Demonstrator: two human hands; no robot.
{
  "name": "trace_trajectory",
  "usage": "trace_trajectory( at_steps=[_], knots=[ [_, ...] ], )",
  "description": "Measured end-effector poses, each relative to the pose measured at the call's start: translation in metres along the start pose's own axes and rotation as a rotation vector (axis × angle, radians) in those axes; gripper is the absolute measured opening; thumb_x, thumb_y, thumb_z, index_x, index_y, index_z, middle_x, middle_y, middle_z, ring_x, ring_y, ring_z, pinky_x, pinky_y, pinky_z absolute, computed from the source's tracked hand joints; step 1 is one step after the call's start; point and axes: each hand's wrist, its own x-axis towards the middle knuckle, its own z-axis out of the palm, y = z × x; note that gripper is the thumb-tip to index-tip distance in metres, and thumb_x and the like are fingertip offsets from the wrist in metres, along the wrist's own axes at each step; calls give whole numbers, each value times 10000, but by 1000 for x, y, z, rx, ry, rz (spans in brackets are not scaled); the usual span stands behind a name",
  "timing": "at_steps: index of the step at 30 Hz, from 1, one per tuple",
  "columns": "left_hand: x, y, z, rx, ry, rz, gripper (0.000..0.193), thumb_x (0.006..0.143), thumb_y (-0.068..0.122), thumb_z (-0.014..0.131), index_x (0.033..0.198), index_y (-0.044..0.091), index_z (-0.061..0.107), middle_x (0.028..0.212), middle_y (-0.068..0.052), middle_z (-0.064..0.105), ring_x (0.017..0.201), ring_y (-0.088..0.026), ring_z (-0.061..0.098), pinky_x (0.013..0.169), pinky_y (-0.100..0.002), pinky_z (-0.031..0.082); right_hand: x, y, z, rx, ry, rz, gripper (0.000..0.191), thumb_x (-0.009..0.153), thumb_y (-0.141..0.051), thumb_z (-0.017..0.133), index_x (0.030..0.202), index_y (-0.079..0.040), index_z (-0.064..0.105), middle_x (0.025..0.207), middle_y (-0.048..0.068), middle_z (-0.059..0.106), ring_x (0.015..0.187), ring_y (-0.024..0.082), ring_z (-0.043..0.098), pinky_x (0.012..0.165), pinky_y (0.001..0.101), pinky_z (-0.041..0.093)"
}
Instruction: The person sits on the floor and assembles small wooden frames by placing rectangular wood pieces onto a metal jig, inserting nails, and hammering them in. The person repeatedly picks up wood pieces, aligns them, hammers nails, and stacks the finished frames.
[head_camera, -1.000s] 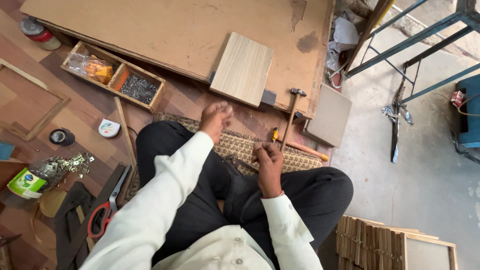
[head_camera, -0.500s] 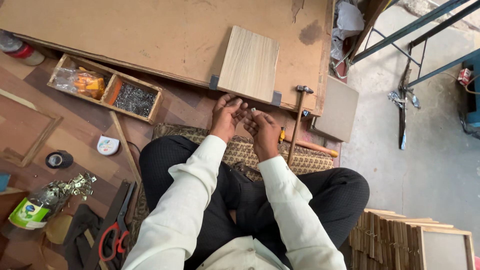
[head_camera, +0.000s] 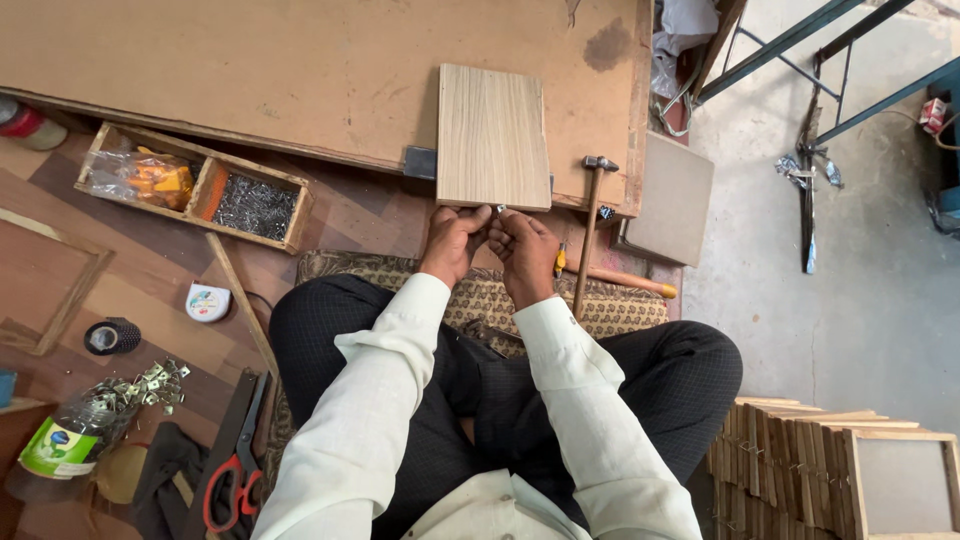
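Where the two sleeved arms run up from the bottom of the frame, they meet just above centre.
Left hand (head_camera: 452, 245): knuckles up, fingers curled down and in, its grip pinched together with the other hand's at the near edge of the pale wood panel (head_camera: 493, 137).
Right hand (head_camera: 524, 250): the same pose, just beside the left, fingertips touching a small metal piece (head_camera: 499, 209) at the panel's lower edge.
Grip state: both look closed around that small piece, but which fingers truly hold it I cannot tell.
Panel place: upper centre of the frame, lying flat on a large brown board (head_camera: 300, 70), its near edge touching the fingertips.
Hard to see: the metal piece is tiny and mostly covered by fingers; its kind is unclear.
Hammer (head_camera: 590, 225): right of the right hand, head at the top, handle running down over a patterned mat (head_camera: 600, 305).
Tray (head_camera: 200, 185): upper left, two compartments, nails in the right one, a bag of orange things in the left.
Left side: a tape measure (head_camera: 208, 301), a black tape roll (head_camera: 112, 336), red-handled scissors (head_camera: 235, 480) at lower left.
Lower right: a stack of wooden frames (head_camera: 830, 460), cut off by the frame edge.
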Motion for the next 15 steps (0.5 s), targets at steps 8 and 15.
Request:
trace_trajectory(
  at_steps=[8,15],
  knots=[
    [-1,-12,-3,48,27,-13,209,920,-6,701,1118,-42,644,1022,-121,727,851,-199,715,747,-322,616,1,9,-6,2,65,10,105,931,-55,666,953,47,681,777,77,681,634,138,644,579,260,545],
    [-4,-18,-3,70,13,-17,204,942,-10,672,1137,-59,646,1026,-135,724,849,-201,705,760,-323,614,6,12,-7,-5,144,40,106,915,-57,690,933,44,666,750,67,647,604,137,611,547,259,505]
  ],
)
